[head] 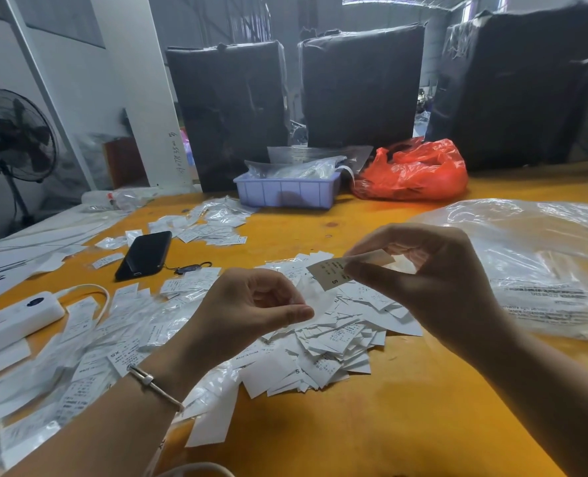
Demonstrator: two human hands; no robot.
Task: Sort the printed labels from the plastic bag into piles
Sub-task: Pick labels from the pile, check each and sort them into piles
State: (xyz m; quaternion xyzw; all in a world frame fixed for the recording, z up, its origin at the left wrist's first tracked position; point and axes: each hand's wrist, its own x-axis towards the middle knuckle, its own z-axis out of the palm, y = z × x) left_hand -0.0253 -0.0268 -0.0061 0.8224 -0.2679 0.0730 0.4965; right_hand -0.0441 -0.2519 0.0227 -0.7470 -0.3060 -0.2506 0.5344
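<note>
My right hand (433, 270) pinches a white printed label (330, 274) marked "S" between thumb and fingertips, raised above the table. My left hand (251, 308) hovers lower left of it with curled fingers, thumb against forefinger; nothing shows in it. Under both hands lies a heap of loose white labels (337, 339) on the orange table (371, 425). A large clear plastic bag (533, 266) lies flat at the right. More labels, some in small clear sleeves (89, 339), spread across the left side.
A black phone (144, 254) and a white power strip (13, 321) with its cable lie at the left. A lilac tray (285, 194) of bagged items and a red plastic bag (416, 173) sit at the back, before tall black-wrapped bales. A fan stands far left.
</note>
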